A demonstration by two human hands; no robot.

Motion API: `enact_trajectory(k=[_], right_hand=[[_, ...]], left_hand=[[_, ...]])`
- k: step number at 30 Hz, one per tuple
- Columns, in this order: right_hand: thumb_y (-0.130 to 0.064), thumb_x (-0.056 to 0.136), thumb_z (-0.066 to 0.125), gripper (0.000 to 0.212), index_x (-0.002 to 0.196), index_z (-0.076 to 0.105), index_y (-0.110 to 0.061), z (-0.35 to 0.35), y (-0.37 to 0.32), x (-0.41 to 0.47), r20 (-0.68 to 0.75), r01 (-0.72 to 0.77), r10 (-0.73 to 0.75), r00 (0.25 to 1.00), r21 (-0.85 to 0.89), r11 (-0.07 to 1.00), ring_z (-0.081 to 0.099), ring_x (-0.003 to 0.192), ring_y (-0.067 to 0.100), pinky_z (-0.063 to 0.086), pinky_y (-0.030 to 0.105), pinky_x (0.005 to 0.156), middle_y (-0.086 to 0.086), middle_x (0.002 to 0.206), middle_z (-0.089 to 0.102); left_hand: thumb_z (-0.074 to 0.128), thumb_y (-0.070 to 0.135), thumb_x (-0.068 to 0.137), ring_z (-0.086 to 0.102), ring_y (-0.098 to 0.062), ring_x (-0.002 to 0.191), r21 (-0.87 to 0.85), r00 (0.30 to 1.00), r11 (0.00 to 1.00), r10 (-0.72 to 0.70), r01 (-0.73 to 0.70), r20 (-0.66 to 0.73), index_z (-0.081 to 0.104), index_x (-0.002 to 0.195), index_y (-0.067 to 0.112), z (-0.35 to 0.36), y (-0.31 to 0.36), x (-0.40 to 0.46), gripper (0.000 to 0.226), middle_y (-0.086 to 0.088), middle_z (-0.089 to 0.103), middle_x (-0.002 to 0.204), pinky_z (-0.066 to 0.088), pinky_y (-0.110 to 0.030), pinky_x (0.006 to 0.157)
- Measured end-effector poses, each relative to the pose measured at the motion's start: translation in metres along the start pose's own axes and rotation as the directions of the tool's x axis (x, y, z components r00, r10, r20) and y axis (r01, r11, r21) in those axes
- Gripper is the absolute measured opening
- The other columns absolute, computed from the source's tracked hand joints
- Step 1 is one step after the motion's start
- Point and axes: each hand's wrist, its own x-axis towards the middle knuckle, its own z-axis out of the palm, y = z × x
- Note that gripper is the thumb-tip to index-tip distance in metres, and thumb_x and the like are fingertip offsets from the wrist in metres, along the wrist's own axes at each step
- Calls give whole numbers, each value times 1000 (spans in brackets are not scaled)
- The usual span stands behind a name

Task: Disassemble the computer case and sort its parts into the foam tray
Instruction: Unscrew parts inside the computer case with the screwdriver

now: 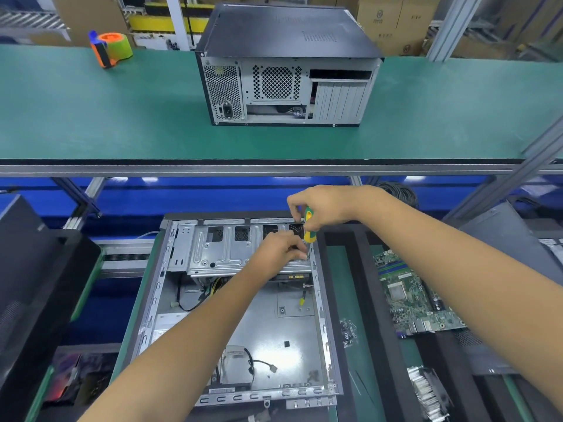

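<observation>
Green-matted workbench, open computer case (231,303) lying flat at its near edge, foam tray (365,300) just right of it holding a motherboard (411,296), a heatsink (426,391) and bagged screws (348,332). Over the drive cage (219,251), right hand (323,208) grasps a green-yellow screwdriver (309,226) upright, wrist cocked; left hand (280,248) pinches at its tip, what it holds unclear. Risk: driver slips, screw drops into the chassis. Second case (286,65) and tape dispenser (109,48) on the shelf beyond.

One head-worn, wide-angle view looks forward and down, close over an open computer case (237,303) at lower centre.
</observation>
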Motion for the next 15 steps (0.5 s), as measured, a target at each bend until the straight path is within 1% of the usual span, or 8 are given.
enact_trajectory(k=[1, 3, 5, 7, 9, 11, 13, 15], right_hand=[[-29, 90, 63, 14, 91, 52, -21, -1, 0, 0, -3, -54, 53, 999, -68, 996, 57, 47, 5, 42, 29, 53, -6, 61, 65], [-40, 92, 53, 23, 89, 48, -18, -4, 1, -1, -10, -155, 155, 988, -143, 978, 59, 40, 16, 44, 29, 53, 2, 54, 65], [-38, 92, 51, 21, 85, 47, -18, -5, 1, -3, -12, -163, 163, 987, -177, 971, 56, 37, 16, 41, 28, 53, 2, 52, 63], [-35, 90, 53, 17, 83, 46, -21, -6, 1, -4, 3, -134, 138, 990, -186, 973, 54, 38, 10, 38, 28, 54, -4, 51, 61], [-28, 87, 59, 12, 83, 48, -24, -8, 0, -7, 23, -91, 97, 995, -200, 976, 57, 47, 6, 36, 28, 56, -11, 58, 63], [-14, 83, 64, 14, 84, 55, -25, -7, -1, -10, -5, -9, 8, 1000, -246, 969, 57, 67, 6, 35, 29, 57, -13, 73, 61], [-5, 81, 65, 19, 86, 61, -23, -3, 0, -13, -20, 29, -34, 999, -198, 980, 57, 80, 14, 45, 34, 63, -11, 85, 61], [-12, 81, 69, 17, 91, 61, -25, 0, 0, -15, -28, -7, 4, 1000, -127, 992, 62, 78, 19, 48, 37, 64, -5, 85, 65]], left_hand=[[83, 28, 83, 59, -8, 85, 41, 1000, 999, -4, 4, 8, 77, 94, 15, 2, 0, -3, 18, 2, 71, 93, 43, -25, 81], [83, 38, 83, 55, 6, 78, 60, 1000, 998, -15, 15, 7, 77, 103, 17, 4, -1, -12, 30, 10, 72, 94, 41, -12, 76], [84, 37, 83, 53, 18, 71, 18, 1000, 1000, -4, 5, -21, 78, 102, 17, 4, -4, -17, 28, 28, 67, 79, 36, -2, 66], [86, 33, 82, 51, 18, 64, -24, 999, 1000, -21, 20, -39, 80, 97, 16, 2, -3, -17, 23, 37, 60, 67, 35, -2, 60], [87, 36, 81, 51, 15, 62, -24, 998, 999, -36, 35, -45, 80, 95, 17, 0, 1, -16, 24, 31, 59, 62, 35, -5, 58], [86, 38, 81, 51, 12, 63, -7, 998, 999, -53, 53, -35, 81, 95, 18, -1, 4, -17, 25, 28, 57, 64, 34, -8, 58], [85, 38, 82, 51, 10, 62, -13, 998, 998, -69, 69, -15, 80, 96, 18, -2, 4, -18, 25, 27, 55, 57, 33, -10, 56], [83, 40, 84, 49, 4, 58, -9, 997, 997, -76, 75, -14, 79, 96, 21, -3, 6, -18, 23, 26, 54, 56, 32, -12, 54]])
